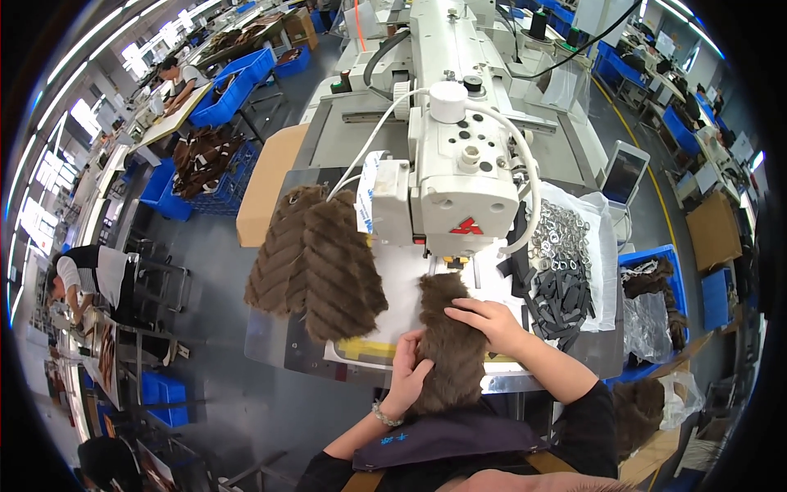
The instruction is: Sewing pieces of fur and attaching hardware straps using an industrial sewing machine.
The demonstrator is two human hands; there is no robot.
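A long strip of brown fur (452, 361) runs from under the sewing machine head (467, 193) toward my body, at the middle of the table. My left hand (407, 373) grips its left edge, the thumb on top and the other fingers partly hidden at the side. Stretched fingers of my right hand (490, 322) rest on the strip's upper right part, near the machine's needle area. To the left lie larger brown fur pieces (320, 266) with slanting ridges, apart from both hands. The strip's far end sits just below the needle area.
Right of the machine, metal rings (561, 234) and black strap pieces (560, 305) lie heaped on white plastic. A small screen (625, 170) stands behind them. Blue bins (676, 283) with fur flank the table. Other people (90, 283) work at tables on the left.
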